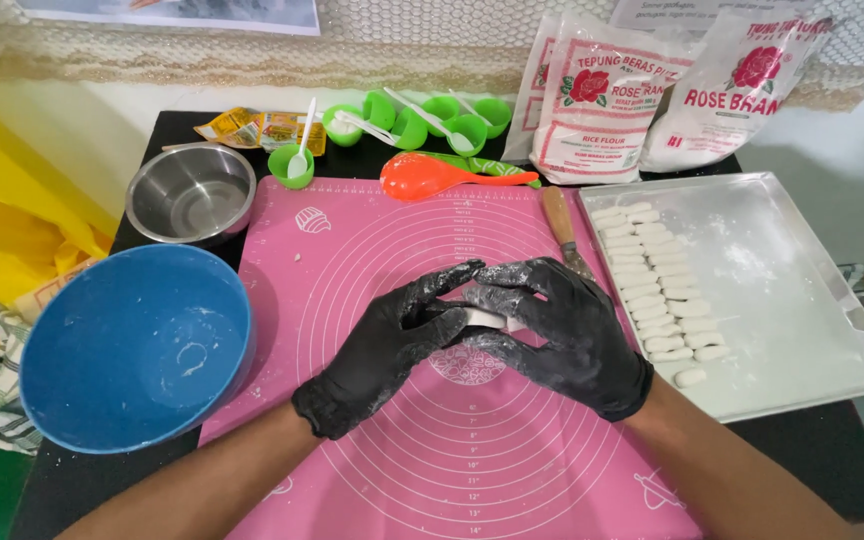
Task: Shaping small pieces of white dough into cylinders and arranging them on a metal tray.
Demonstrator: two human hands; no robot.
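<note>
Both my hands wear black gloves dusted with flour and meet over the middle of a pink baking mat (382,240). A small white piece of dough (485,318) is pressed between them. My left hand (387,345) closes on it from the left and my right hand (562,330) cups it from the right. Most of the dough is hidden by the fingers. To the right, a metal tray (802,290) holds two columns of small white dough logs (657,290).
A blue bowl (137,345) sits at the left, a steel bowl (190,192) behind it. At the back are small green cups with white spoons (422,125), an orange ladle (432,176), two flour bags (652,90) and a wooden-handled scraper (559,222).
</note>
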